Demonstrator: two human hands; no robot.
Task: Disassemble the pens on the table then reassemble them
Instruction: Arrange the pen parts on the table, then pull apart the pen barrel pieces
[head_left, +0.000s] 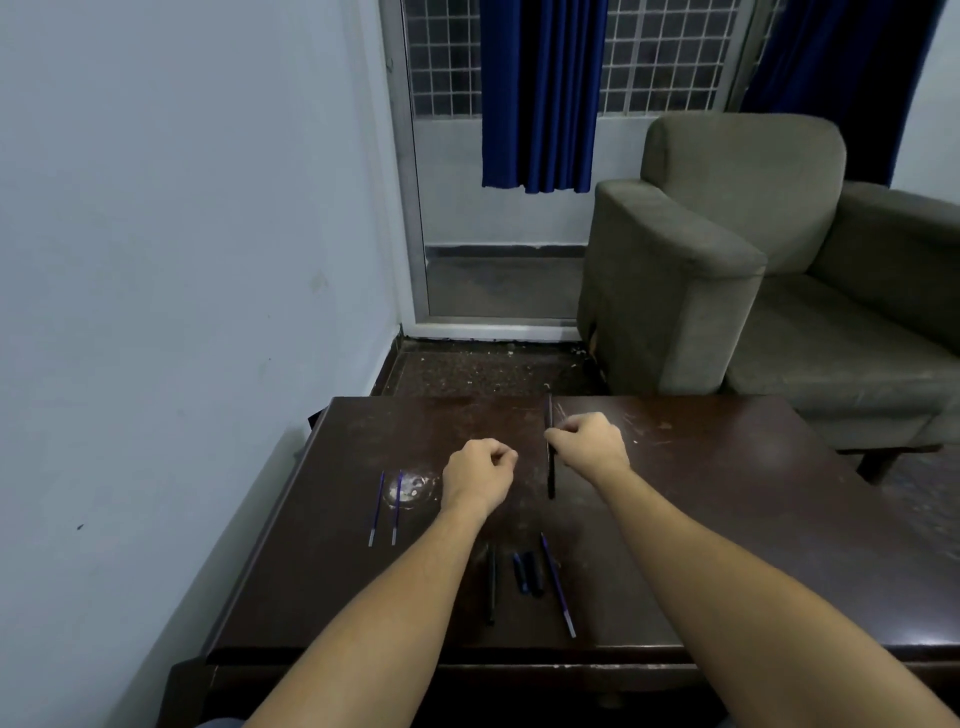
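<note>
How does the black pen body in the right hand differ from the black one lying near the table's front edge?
The held pen body is pinched by the right hand around its middle; the lying pen body rests untouched on the table. The held one sits farther out; the lying one is beside the caps. Both are black, slender and point away from the person.

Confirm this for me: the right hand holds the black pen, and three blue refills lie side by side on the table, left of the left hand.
Not quite. The head view shows two refills side by side to the left of the left hand, not three. The rest stands: the right hand holds the black pen.
</note>
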